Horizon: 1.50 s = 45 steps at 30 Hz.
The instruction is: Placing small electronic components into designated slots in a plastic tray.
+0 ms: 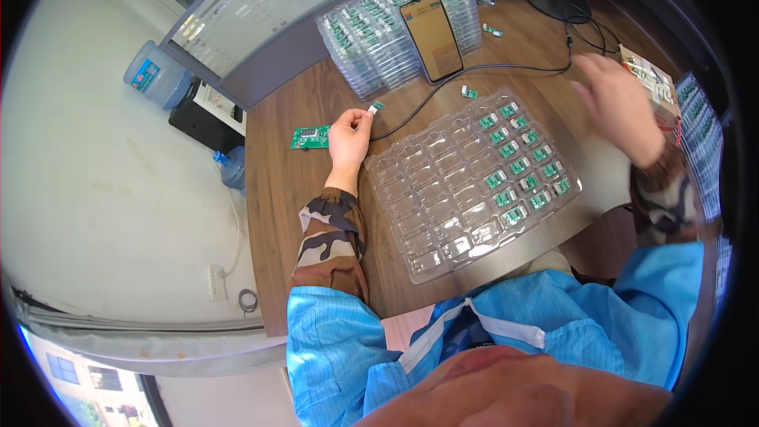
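Observation:
My left hand point(350, 146) pinches a small green circuit board point(379, 106) with a white connector between thumb and fingertips. Right beside that hand lies a larger green board with a small display point(311, 137), partly covered by the hand. A black cable point(443, 81) runs from near the left hand across the table. My right hand point(621, 103) hovers above the table's right side, fingers apart and empty. Between the hands lies a clear plastic tray point(437, 138); several small green boards point(519, 165) fill pockets on its right part, while the left pockets are bare.
Stacked clear trays of boards point(364, 28) stand at the back, with a phone point(433, 35) leaning on them. Two loose small boards point(470, 92) lie behind the tray. A monitor stand point(557, 1), a box point(652, 83) and more stacked trays point(696, 134) are rightward.

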Each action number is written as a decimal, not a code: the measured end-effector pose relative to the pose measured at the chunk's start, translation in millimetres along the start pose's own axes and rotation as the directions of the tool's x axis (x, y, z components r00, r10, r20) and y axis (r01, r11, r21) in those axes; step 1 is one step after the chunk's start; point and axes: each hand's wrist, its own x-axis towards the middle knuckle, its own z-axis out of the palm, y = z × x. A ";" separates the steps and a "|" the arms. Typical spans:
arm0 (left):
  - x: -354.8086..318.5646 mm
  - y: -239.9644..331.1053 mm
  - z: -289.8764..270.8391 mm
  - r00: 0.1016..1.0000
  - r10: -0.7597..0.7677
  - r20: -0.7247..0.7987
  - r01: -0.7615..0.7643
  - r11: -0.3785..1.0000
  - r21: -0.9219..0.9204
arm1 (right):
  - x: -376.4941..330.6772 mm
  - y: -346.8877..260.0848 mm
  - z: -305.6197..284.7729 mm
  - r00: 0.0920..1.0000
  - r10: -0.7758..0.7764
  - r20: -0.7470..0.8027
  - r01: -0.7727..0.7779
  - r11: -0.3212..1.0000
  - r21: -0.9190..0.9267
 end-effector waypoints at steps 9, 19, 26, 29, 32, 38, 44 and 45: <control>-6.3 18.8 -3.3 0.999 -0.037 0.018 0.036 0.999 0.037 | 91.9 -46.5 108.7 0.932 -0.277 -0.232 0.337 0.898 0.282; -5.7 17.3 -1.5 0.998 -0.053 0.032 0.052 0.998 0.043 | 114.0 -59.0 129.7 0.932 -0.285 -0.223 0.337 0.908 0.250; -5.1 15.8 -1.6 0.998 -0.061 0.021 0.061 0.998 0.030 | 120.0 -57.7 130.1 0.907 -0.314 -0.280 0.380 0.897 0.225; -3.7 15.6 1.6 0.998 -0.056 0.028 0.055 0.998 0.023 | 113.0 -51.8 116.2 0.925 -0.335 -0.178 0.375 0.877 0.299; -5.2 10.5 -5.0 0.998 -0.066 0.018 0.065 0.997 0.038 | 109.7 -54.1 119.3 0.924 -0.365 0.118 0.260 0.822 0.507; -6.3 16.2 -8.1 0.999 -0.051 0.018 0.051 0.998 0.032 | 100.4 -51.9 143.9 0.829 -0.532 0.173 0.283 0.665 0.691; -3.7 14.2 -2.0 0.998 -0.021 0.065 0.021 1.000 0.000 | 101.2 -39.5 151.9 0.862 -0.505 0.044 0.321 0.610 0.725; -4.1 13.0 -3.8 0.998 0.006 0.068 -0.006 1.000 -0.005 | 103.4 -39.7 150.1 0.875 -0.484 -0.008 0.332 0.588 0.738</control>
